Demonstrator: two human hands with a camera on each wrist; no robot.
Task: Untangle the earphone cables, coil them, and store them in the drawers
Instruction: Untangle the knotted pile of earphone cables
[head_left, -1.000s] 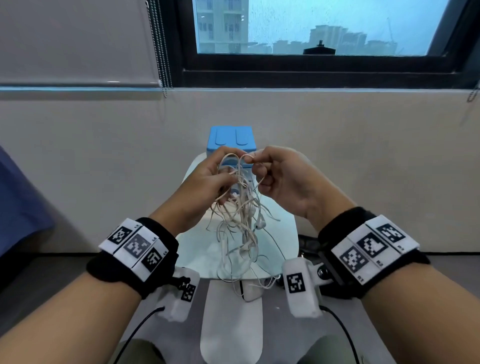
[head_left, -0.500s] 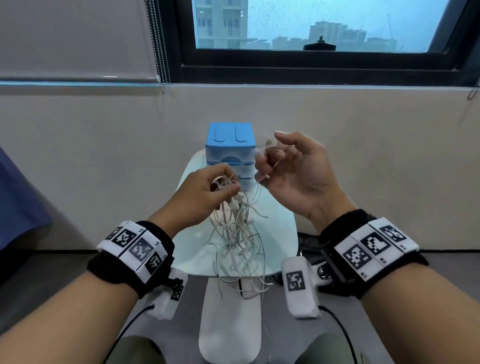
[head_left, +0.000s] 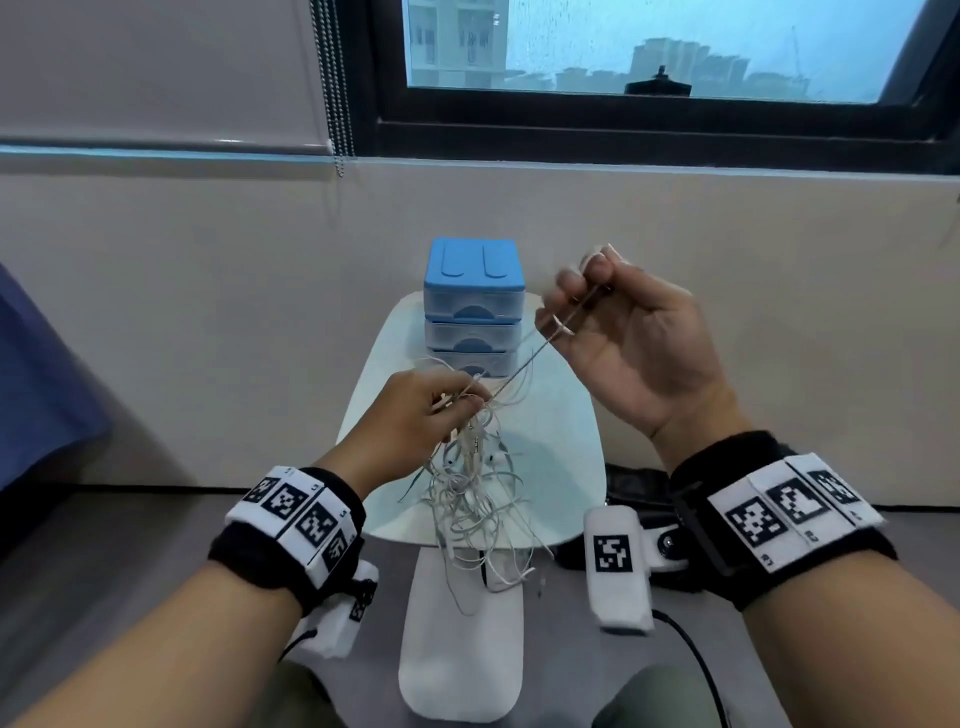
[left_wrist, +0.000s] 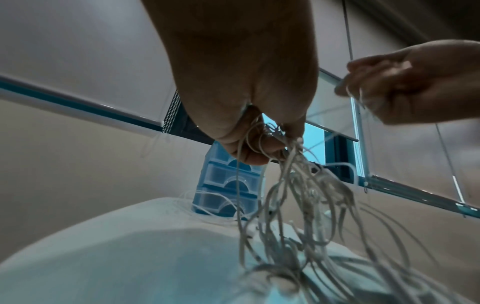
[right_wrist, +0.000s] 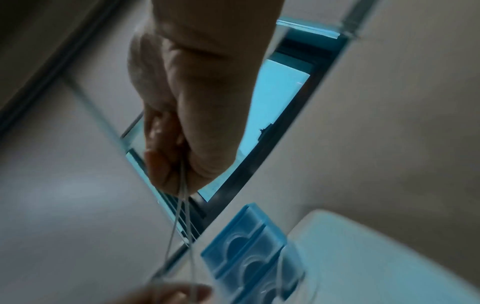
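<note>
The left hand (head_left: 415, 415) pinches the top of the tangle of earphone cables (head_left: 478, 499), w/ thumb and fingers closed on the knot, and the rest of the bunch hangs down in front of the bench (head_left: 561, 467), some loops seeming to reach the white surface. The right hand (head_left: 623, 343) is raised up and to the right, its fingertips (head_left: 597, 267) closed on a taut strand (head_left: 524, 361) that runs straight down to the left hand's pinch; in the right wrist view it looks like two thin lines side by side, so maybe it is a doubled cable. To do this step well, I think the left hand should loosen a bit, so the strand can slide through and not tighten the knot, and the right should pull slow and along the line of the cable, not sideways; if it sticks, better to stop and open the loop by finger. The blue drawer unit (head_left: 472, 306) stands at the far edge of the bench, all 3 drawers closed, approx. behind the hands. Hard to see: where the strand enters the knot, bc the left fingers cover it; how many earphone sets are in the bunch; and the right fingertips are blurred, so the exact grip is not clear.
</note>
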